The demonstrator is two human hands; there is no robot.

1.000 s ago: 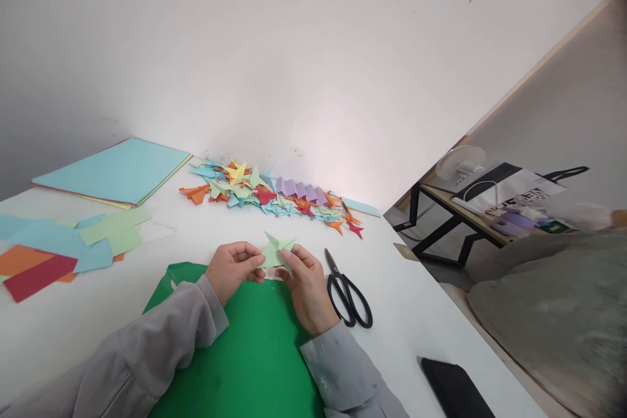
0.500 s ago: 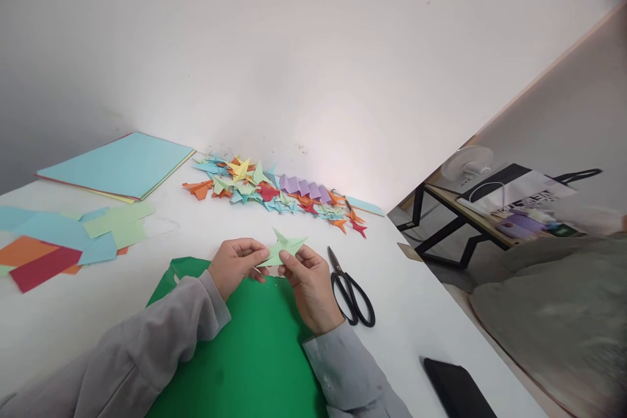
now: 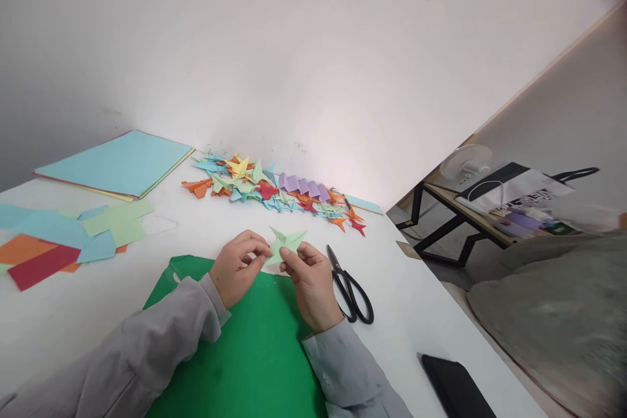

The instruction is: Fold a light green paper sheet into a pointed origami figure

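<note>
Left hand (image 3: 236,269) has shifted — its hold unclear; right hand (image 3: 313,287), left of the scissors (image 3: 339,270), pinches green folded paper (image 3: 292,240), seemingly steadying it.

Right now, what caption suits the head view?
Right hand grips folded pale-green paper, left hand at its edge, black scissors alongside.

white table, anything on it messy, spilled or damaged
The loose, multicoloured paper pieces at the left lie scattered and overlapping, untidier than the blue-topped paper stack behind. No spill shows, and the pale green folded-paper figure in the right hand has no obvious damage.
</note>
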